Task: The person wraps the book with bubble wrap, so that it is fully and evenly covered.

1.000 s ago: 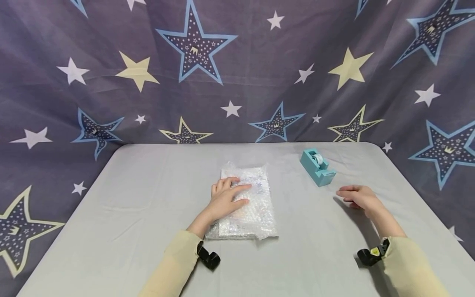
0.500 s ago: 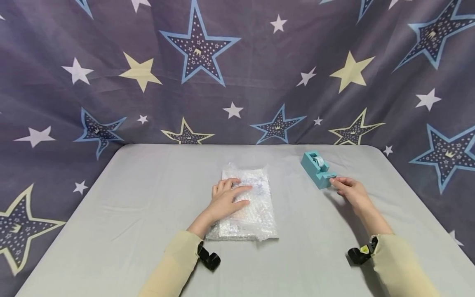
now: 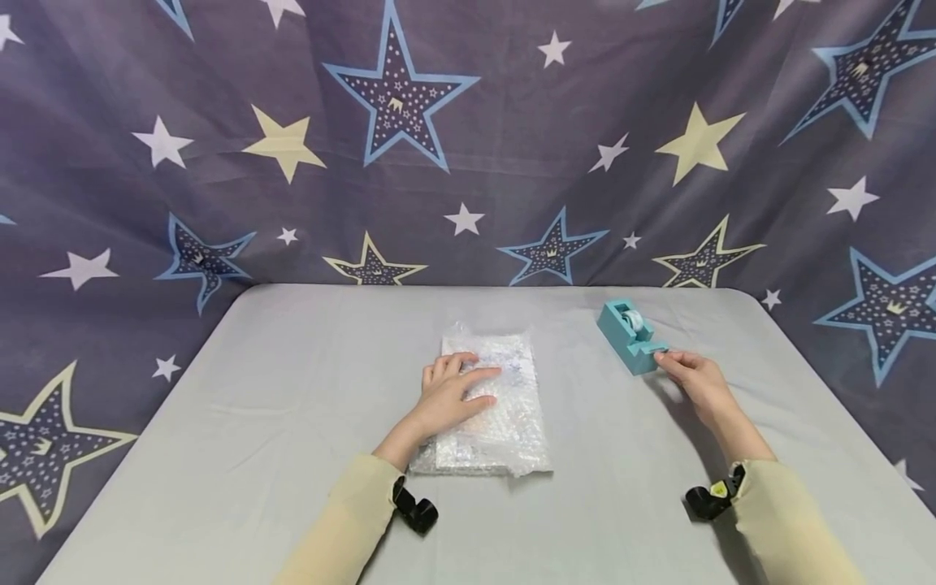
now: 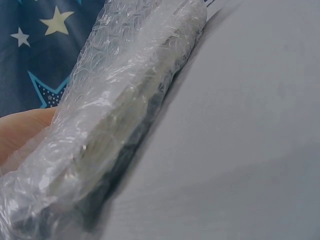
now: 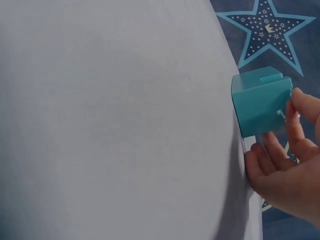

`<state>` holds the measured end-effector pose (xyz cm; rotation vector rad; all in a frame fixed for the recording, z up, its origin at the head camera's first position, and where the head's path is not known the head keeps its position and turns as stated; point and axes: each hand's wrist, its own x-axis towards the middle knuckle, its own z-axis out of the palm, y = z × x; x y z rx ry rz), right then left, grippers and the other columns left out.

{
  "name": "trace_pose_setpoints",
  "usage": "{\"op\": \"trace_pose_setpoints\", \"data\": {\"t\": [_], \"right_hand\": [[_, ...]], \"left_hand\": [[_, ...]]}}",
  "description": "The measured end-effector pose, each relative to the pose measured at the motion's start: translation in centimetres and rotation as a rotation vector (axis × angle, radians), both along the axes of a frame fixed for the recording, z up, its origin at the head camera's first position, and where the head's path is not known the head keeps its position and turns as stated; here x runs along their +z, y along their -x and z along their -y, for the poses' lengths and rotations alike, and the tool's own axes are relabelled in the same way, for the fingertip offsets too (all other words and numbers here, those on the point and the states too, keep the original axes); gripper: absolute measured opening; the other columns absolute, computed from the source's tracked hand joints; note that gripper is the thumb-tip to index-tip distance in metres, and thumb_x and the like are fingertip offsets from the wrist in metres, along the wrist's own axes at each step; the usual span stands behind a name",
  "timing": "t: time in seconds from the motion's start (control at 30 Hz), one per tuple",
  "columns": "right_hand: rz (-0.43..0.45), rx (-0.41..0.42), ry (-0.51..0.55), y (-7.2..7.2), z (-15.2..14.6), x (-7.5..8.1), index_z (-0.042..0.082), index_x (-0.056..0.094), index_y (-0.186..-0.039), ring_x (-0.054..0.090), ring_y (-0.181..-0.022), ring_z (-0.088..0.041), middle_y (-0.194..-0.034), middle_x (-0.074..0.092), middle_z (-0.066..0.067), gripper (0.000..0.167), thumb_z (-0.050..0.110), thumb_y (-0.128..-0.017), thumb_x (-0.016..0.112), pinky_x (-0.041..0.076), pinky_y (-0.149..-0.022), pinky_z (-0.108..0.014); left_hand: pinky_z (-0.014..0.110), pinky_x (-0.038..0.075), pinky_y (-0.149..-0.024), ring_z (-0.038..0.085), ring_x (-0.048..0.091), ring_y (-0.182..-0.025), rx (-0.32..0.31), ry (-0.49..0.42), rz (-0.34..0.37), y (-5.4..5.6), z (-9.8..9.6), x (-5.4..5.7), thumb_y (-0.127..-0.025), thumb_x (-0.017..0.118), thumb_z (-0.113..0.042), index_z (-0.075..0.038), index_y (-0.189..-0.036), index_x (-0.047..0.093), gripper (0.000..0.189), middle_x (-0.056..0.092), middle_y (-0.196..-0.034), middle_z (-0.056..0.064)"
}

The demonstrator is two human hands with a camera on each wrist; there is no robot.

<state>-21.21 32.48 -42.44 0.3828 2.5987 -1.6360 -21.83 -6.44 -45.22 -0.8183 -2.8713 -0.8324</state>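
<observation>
A flat, book-like package point(image 3: 508, 418) wrapped in clear bubble wrap lies near the middle of the table. My left hand point(image 3: 448, 402) rests on its left side with fingers spread. The left wrist view shows the edge of the bubble wrap point(image 4: 115, 107) close up, with only a bit of the hand behind it. To the right stands a teal tape dispenser point(image 3: 621, 337) with a roll of tape point(image 3: 632, 322) in it. At its front cutting edge, my right hand point(image 3: 699, 386) pinches the tape end between thumb and index finger, other fingers loosely curled below.
A pale grey cloth covers the table point(image 3: 292, 366). Behind it hangs a dark curtain point(image 3: 490, 122) printed with stars. Black wrist cameras sit on both sleeves.
My right hand has moved left and forward to the front of the tape dispenser, thumb and index finger now at its cutting edge. The left hand stays on the package.
</observation>
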Motion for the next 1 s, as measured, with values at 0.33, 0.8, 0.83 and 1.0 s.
{"op": "trace_pose_setpoints", "data": {"t": [0.33,0.8,0.83,1.0], "right_hand": [[-0.152,0.021,0.387,0.1,0.2,-0.6,0.002,0.056,-0.087,0.062,-0.075,0.002,-0.087,0.053,0.006,0.023,0.022,-0.083,0.066,0.05,-0.072,-0.017],[-0.127,-0.063,0.173,0.2,1.2,-0.3,-0.004,0.052,-0.091,0.058,-0.072,0.004,-0.087,0.053,0.0,0.019,0.015,-0.089,0.057,0.051,-0.07,-0.016],[-0.126,-0.071,0.167,0.3,1.2,-0.4,-0.004,0.051,-0.092,0.057,-0.073,0.004,-0.09,0.051,-0.002,0.018,0.014,-0.09,0.056,0.051,-0.071,-0.016],[-0.113,-0.09,0.125,0.4,1.3,-0.7,-0.004,0.049,-0.094,0.054,-0.074,0.006,-0.096,0.047,-0.007,0.017,0.012,-0.091,0.052,0.05,-0.075,-0.017]], "left_hand": [[0.044,0.018,-0.092,0.027,0.026,-0.121,0.0,-0.009,0.004,-0.1,0.0,0.3,-0.086,0.056,-0.046,-0.033,-0.128,0.051,0.045,0.035,-0.137,0.005],[0.044,0.018,-0.094,0.027,0.025,-0.122,0.0,-0.005,0.004,0.0,0.0,0.2,-0.086,0.055,-0.046,-0.034,-0.129,0.05,0.045,0.034,-0.138,0.005],[0.044,0.018,-0.094,0.027,0.025,-0.122,-0.001,-0.006,0.004,-0.1,0.0,0.2,-0.086,0.055,-0.046,-0.034,-0.129,0.05,0.045,0.034,-0.138,0.005],[0.044,0.019,-0.092,0.028,0.026,-0.121,-0.005,-0.016,-0.006,-0.1,0.1,0.1,-0.086,0.056,-0.046,-0.033,-0.128,0.051,0.044,0.035,-0.137,0.006]]}}
